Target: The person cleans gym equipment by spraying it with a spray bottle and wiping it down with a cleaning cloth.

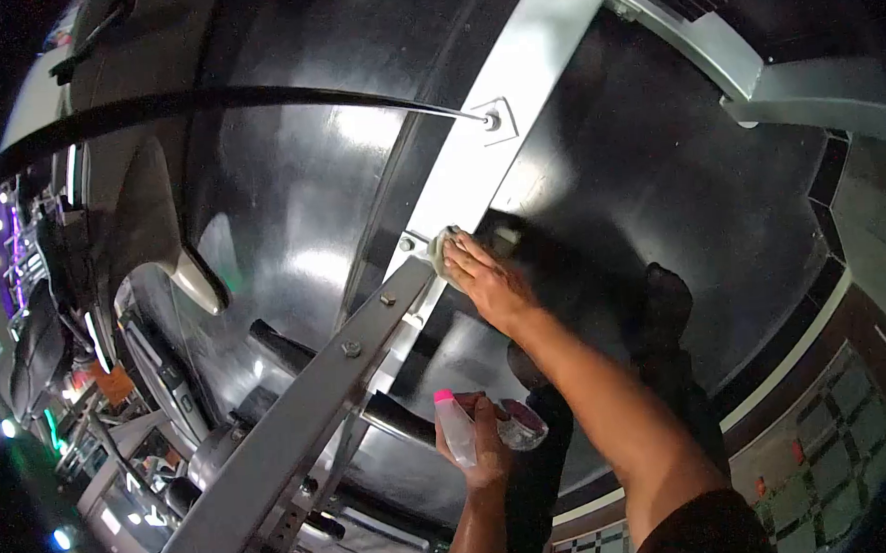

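**Wiping a glossy black panel beside a metal frame**

You are pressing your right hand point(485, 282) flat on the black panel point(658, 165), fingers laid close together over a small pale cloth point(444, 252). The cloth is showing only at your fingertips, just beside the light metal upright point(513, 83) and touching the panel where the upright is meeting a slanted metal brace point(300, 424). Bolts are showing along the brace.

Your left hand point(482, 440) is hanging lower in the view, near your body, and is wrapping its fingers around a clear plastic bottle point(458, 428) with a pink cap point(442, 397). The bottle is standing roughly upright in the grip, cap uppermost, well apart from the cloth.

A thin dark rod point(253, 96) is running across the upper panel to a fixing plate point(493, 121) on the upright. The panel is reflecting your arm and overhead light. Patterned floor tiles point(823, 447) are showing at the lower right
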The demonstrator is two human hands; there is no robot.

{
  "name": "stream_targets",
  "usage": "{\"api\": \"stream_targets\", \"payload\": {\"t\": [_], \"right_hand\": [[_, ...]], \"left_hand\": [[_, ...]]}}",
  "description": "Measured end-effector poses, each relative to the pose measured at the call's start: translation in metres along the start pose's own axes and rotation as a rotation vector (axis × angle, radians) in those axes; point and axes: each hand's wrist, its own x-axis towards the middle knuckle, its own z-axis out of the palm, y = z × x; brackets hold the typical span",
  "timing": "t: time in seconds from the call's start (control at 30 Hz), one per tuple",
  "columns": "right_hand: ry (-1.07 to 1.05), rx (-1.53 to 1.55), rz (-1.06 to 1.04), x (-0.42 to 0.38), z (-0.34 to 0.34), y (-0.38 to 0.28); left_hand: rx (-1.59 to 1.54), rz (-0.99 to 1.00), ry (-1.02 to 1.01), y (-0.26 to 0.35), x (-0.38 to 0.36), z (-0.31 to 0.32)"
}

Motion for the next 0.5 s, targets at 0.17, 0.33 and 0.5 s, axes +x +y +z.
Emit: {"api": "stream_targets", "payload": {"t": [0.17, 0.33, 0.5], "right_hand": [[-0.026, 0.288, 0.223, 0.051, -0.020, 0.015], [0.115, 0.102, -0.011, 0.092, -0.002, 0.016], [-0.291, 0.033, 0.155, 0.043, 0.009, -0.021]], "left_hand": [[0.026, -0.037, 0.028, 0.001, 0.002, 0.005], [-0.034, -0.003, 0.047, 0.001, -0.001, 0.008], [0.044, -0.047, 0.071, 0.002, 0.002, 0.003]]}}
